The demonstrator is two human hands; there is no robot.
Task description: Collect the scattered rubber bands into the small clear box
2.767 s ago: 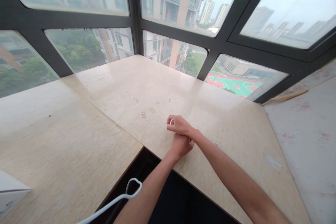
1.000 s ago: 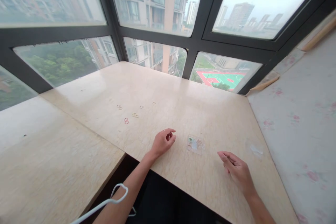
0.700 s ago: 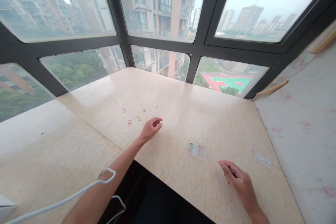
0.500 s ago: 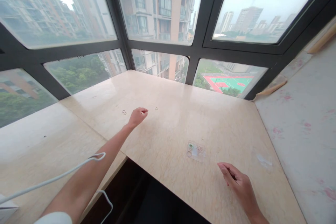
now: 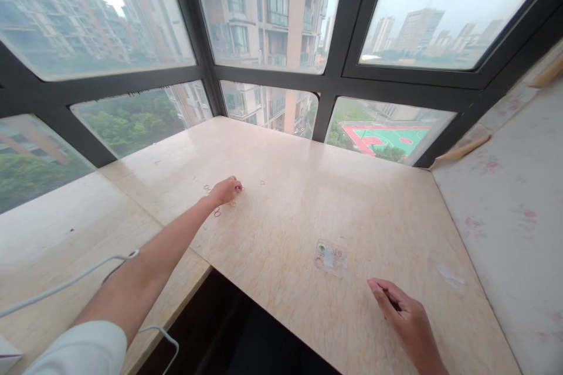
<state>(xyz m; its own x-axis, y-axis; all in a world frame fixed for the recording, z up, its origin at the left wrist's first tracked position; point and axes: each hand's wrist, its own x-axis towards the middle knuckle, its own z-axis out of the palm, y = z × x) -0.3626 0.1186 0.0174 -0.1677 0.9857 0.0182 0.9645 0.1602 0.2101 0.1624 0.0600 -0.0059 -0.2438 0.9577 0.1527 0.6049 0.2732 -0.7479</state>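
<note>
My left hand (image 5: 225, 190) is stretched far out over the beige table (image 5: 308, 211), fingers curled down onto a scatter of small rubber bands (image 5: 216, 211); whether it grips one I cannot make out. A lone band (image 5: 262, 182) lies just right of it. My right hand (image 5: 402, 319) rests near the table's front edge with fingers loosely together and nothing visible in it. Between the hands, a small clear plastic bag (image 5: 329, 257) with coloured bands inside lies flat on the table.
Dark-framed windows (image 5: 325, 79) wrap the table's far sides. A second, lower board (image 5: 65, 234) adjoins on the left. A white cable (image 5: 65, 284) hangs by my left arm. A floral-patterned surface (image 5: 519, 217) borders the right. A clear scrap (image 5: 448, 272) lies near the right edge.
My hands parted from working together; the small bag now lies on the table. My left hand reached forward-left to the loose bands while my right hand stayed near the front edge.
</note>
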